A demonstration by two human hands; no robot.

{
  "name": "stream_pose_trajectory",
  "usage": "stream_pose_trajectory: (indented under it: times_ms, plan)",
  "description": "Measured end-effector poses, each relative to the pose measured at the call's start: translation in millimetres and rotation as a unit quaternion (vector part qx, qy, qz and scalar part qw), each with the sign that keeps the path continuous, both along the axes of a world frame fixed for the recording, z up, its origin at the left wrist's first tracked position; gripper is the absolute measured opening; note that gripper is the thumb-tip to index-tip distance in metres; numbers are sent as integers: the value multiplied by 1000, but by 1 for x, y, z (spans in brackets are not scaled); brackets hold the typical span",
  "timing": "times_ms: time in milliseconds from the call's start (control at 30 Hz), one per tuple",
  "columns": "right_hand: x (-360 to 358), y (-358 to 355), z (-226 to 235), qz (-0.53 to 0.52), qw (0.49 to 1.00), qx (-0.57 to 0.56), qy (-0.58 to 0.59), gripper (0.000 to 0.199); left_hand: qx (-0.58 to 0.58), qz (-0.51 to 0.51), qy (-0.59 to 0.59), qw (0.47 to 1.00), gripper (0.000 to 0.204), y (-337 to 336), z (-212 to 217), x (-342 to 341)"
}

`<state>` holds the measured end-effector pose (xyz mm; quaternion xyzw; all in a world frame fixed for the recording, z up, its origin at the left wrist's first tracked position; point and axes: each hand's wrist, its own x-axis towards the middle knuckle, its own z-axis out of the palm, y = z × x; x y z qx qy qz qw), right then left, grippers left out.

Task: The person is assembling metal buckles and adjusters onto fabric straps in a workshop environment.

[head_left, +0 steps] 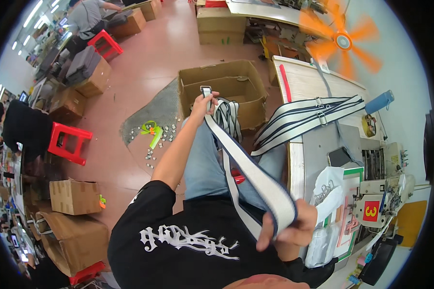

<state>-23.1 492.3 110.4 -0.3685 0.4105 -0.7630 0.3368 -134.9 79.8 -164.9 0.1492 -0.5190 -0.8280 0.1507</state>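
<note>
A white webbing strap (246,161) with dark blue edges stretches across my lap between both hands. At its far end, my left hand (200,108) pinches the strap just below a metal buckle (206,89). My right hand (301,224), close to my chest at the right, has its fingers curled round the strap where it folds back in a loop. Beyond my left hand, a bunch of similar straps (229,118) hangs at the near side of an open cardboard box (222,72). More striped straps with metal buckles (306,118) lie over the table edge to the right.
A sewing machine (376,202) stands on the right-hand table, with a phone (340,156) and a plastic bag of metal rings (328,188) near it. An orange fan (342,41) spins at the far right. Small metal pieces (166,132) and a neon ribbon (155,137) litter the floor mat.
</note>
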Motion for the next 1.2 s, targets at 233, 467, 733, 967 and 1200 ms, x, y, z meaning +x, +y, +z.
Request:
stream_pose_trajectory:
  times_ms: [233, 467, 733, 967, 1200]
  plan:
    - [-67, -58, -25, -98, 978, 178, 51, 31, -15, -257, 134, 957, 63, 83, 115, 26]
    - [-107, -87, -44, -80, 984, 161, 8, 16, -17, -341, 223, 913, 63, 131, 157, 52]
    - [-97, -106, -80, -284, 949, 132, 42, 22, -79, -179, 20, 981, 37, 160, 177, 48]
    - [-42, -70, -132, -176, 960, 213, -52, 51, 146, -34, 139, 979, 42, 105, 182, -18]
    - [30, 76, -81, -30, 963, 244, -108, 33, 118, 80, 146, 979, 32, -56, 148, -101]
